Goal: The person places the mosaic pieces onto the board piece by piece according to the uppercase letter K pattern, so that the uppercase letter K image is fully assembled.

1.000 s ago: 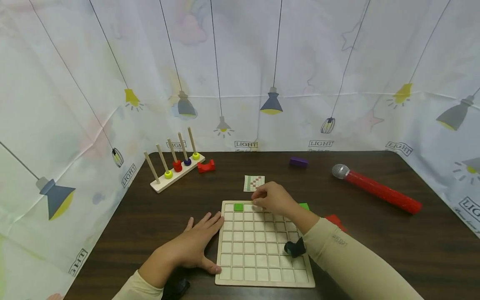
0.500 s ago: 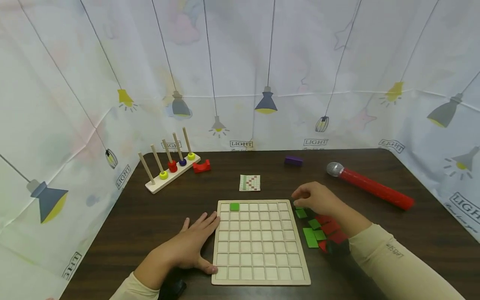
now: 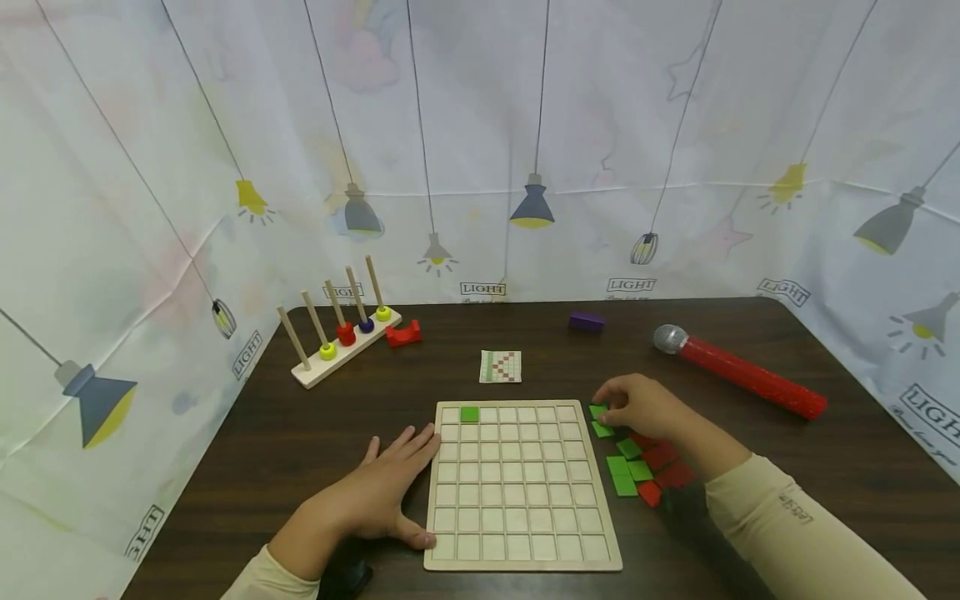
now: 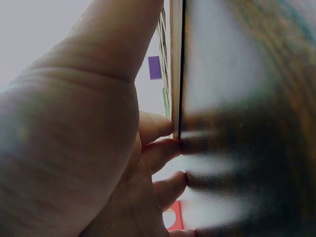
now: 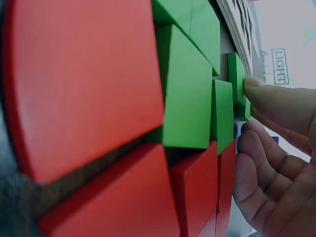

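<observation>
A pale wooden grid board lies on the dark table with one green tile in its back row. My left hand rests spread at the board's left edge, its fingertips and thumb touching the rim; those fingers show beside the edge in the left wrist view. Right of the board, my right hand is over two small green tiles. Its thumb and index finger close on one green tile, the other fingers curled. More green tiles and red tiles lie just nearer.
Behind the board lies a small pattern card. A peg stand with rings and a red arch block are at the back left. A purple block and a red microphone lie at the back right.
My right hand has moved right, from the board's back row to the green tiles, then lowered slightly onto them. My left hand stays at the board's left edge.
</observation>
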